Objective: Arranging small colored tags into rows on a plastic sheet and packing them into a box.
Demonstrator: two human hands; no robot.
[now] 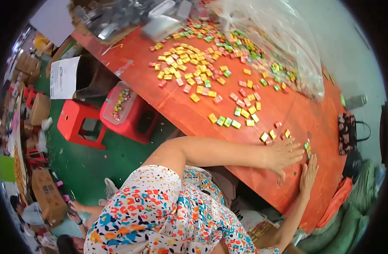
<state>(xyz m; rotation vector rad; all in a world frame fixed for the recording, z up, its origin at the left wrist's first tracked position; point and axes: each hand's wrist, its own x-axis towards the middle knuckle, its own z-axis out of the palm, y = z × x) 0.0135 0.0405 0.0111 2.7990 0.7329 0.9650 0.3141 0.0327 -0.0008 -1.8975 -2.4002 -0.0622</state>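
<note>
Near four o'clock on the red table (181, 110), a short row of small packets (307, 147), slanting eleven to five, lies at twelve from the nearer, straight-fingered right hand (308, 174) and three from the splayed left hand (284, 153), neither visibly gripping.

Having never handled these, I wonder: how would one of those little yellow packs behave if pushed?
A yellow pack would probably slide, not roll: it looks flat. It's likely light, being much smaller than the left hand. Lying low on the red table, it seems unlikely to tip.
</note>
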